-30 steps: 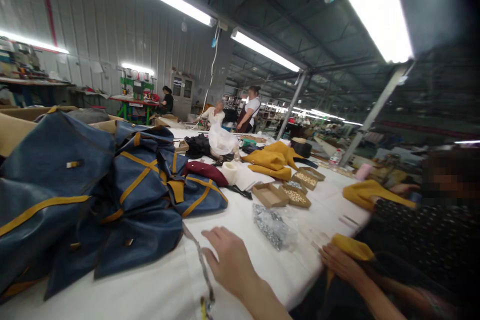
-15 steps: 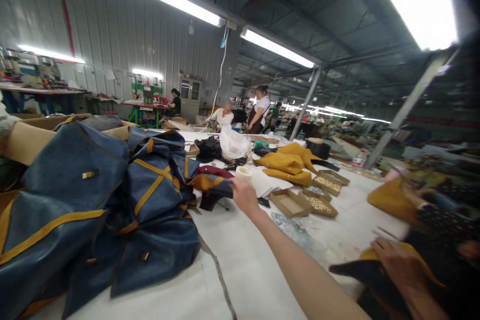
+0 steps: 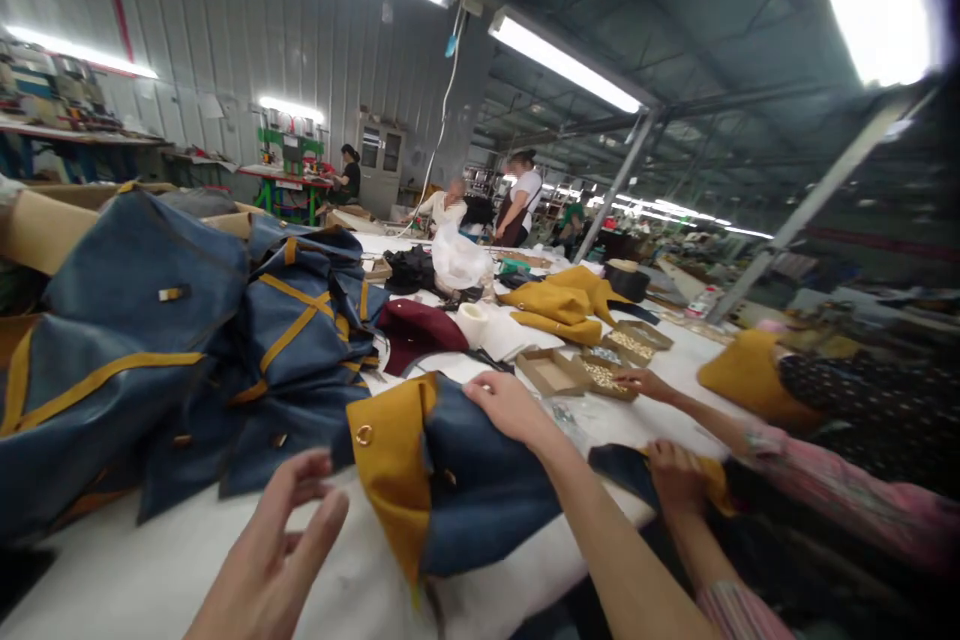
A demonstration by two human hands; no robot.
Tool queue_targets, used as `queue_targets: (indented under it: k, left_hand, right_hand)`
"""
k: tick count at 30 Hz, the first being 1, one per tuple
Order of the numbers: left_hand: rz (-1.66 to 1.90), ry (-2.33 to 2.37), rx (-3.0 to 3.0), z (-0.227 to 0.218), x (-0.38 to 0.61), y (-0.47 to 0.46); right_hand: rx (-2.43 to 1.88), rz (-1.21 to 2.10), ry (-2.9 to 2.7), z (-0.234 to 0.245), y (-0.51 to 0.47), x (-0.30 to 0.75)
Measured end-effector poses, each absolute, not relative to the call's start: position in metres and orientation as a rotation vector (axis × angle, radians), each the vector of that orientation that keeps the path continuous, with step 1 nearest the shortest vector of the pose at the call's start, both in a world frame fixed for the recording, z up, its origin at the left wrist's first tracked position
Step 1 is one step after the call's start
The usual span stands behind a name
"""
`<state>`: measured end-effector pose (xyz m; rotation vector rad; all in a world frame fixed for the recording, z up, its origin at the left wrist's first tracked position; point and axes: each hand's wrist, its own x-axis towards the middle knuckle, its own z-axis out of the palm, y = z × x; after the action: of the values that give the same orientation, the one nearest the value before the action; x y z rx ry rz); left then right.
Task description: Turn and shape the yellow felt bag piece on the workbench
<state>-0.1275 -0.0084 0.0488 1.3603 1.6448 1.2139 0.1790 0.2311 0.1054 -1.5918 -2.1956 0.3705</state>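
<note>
From here the navy bag panel [image 3: 480,490] on the white table [image 3: 127,580] looks soft, light and floppy, with my right hand [image 3: 510,408] lying open on it, my left hand [image 3: 270,550] half-open and empty, and its folded mustard edge [image 3: 391,465] seeming the firmest hold.

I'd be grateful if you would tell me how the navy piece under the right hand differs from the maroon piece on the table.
The navy piece has a mustard panel, while the maroon piece shows one dark red colour. The navy piece carries a metal ring; no such fitting shows on the maroon piece. The right hand rests on the navy piece, while the maroon piece lies untouched, farther away. Both lie on the white table.
</note>
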Motion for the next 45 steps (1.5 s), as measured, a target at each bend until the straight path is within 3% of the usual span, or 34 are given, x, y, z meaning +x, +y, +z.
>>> queue_targets:
  k: [7, 11, 18, 24, 33, 45]
  left_hand:
    - [0.689, 1.753, 1.816, 0.060, -0.053, 0.062]
    - [0.390, 1.949, 1.876, 0.062, -0.035, 0.103]
    - [0.225, 2.053, 1.899, 0.028, -0.030, 0.131]
    - [0.179, 2.062, 1.836, 0.015, -0.031, 0.156]
    - [0.318, 1.969, 1.792, 0.018, -0.044, 0.162]
    - [1.100, 1.827, 1.717, 0.071, -0.078, 0.083]
  right_hand:
    - [-1.631, 0.102, -2.215, 0.059, 0.138, 0.167]
    - [-1.837, 0.217, -2.351, 0.054, 0.119, 0.150]
    - [-1.760, 0.430, -2.406, 0.039, 0.151, 0.168]
    - [-1.770, 0.388, -2.232, 0.027, 0.146, 0.164]
    - [-1.511, 0.610, -1.638, 0.030, 0.130, 0.167]
    - [-0.722, 1.421, -0.450, 0.106, 0.161, 0.264]
